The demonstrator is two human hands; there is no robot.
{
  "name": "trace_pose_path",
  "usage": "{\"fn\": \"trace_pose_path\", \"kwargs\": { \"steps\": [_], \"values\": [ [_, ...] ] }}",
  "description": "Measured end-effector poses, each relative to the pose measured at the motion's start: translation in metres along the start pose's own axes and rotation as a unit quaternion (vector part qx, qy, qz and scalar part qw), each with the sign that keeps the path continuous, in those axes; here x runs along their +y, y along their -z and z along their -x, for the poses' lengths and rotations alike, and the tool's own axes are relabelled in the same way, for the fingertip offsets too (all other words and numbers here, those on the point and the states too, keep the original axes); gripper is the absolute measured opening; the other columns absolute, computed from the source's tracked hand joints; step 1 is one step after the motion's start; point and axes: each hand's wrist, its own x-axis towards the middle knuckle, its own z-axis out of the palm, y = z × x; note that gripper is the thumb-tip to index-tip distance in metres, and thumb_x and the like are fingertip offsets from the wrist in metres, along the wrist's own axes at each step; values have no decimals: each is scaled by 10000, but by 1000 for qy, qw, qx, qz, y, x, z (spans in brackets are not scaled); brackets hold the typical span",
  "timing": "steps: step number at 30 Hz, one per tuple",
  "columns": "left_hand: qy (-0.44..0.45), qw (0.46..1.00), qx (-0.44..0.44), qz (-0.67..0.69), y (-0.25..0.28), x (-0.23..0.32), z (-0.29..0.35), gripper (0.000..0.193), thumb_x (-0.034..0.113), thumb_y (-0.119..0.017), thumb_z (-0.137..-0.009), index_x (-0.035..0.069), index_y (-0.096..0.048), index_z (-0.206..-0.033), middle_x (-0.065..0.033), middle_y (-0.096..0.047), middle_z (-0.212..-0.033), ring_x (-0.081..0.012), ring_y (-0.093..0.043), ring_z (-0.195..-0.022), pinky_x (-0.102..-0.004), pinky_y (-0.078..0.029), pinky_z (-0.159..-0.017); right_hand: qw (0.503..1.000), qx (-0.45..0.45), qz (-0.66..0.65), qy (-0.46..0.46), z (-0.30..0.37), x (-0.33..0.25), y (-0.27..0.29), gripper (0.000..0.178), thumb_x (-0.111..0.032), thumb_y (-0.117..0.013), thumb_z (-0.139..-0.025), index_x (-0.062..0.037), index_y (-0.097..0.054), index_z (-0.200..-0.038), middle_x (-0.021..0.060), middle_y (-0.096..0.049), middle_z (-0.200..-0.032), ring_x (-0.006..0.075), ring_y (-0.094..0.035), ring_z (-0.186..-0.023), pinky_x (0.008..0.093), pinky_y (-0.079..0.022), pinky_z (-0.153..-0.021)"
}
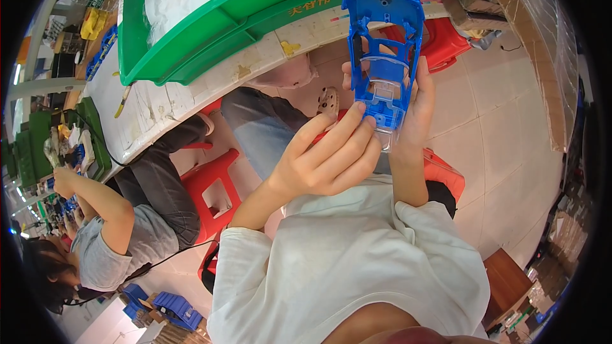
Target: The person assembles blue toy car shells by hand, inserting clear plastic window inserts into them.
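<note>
A blue plastic toy car body point(408, 7) is held up in front of me, its hollow inside facing me. A transparent window piece point(384, 91) sits in its lower half, with a see-through part sticking out past the bottom end. My right hand point(417, 111) grips the body from behind and along its right side, fingertips showing at the left edge. With its fingers together, my left hand point(328, 159) presses on the body's lower left end beside the window piece. The left thumb is partly hidden behind the other fingers.
A green crate point(210, 41) lined with white packing stands on the white table point(156, 114). Red stools point(210, 197) are on the tiled floor. At the left sits a co-worker in a grey shirt point(127, 236). Cardboard point(542, 76) rises at the right.
</note>
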Motion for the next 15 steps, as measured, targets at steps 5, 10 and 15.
{"fn": "trace_pose_path", "kwargs": {
  "steps": [5, 10, 15],
  "values": [
    [-16, 999, -21, -29, -3, -1, 3, 94, 117, -546, -694, 118, -528, -785, -18, -583, -802, -149, -576, -853, -271, -411, -723, 1000, 4, 22, 7, -1, 1, 4, 628, -502, -248, -842, 16, -408, -1158, 217, -546, -949, 247, -556, -774, 295, -471, -666],
    [-17, 999, -13, -34, -5, 0, 7, 150, 109, -554, -687, 125, -553, -837, -9, -570, -782, -144, -573, -838, -268, -405, -717, 1000, 3, 26, -5, 1, 3, 7, 624, -497, -259, -843, 23, -412, -1151, 210, -549, -948, 255, -559, -783, 307, -471, -679],
    [-12, 1000, 0, -10, -6, 5, 12, 177, 108, -578, -671, 137, -579, -846, -5, -561, -772, -138, -573, -828, -266, -402, -703, 999, 9, 11, 37, -3, 1, 3, 616, -491, -279, -842, 35, -420, -1130, 215, -550, -942, 264, -567, -785, 322, -477, -691]
  ]
}}
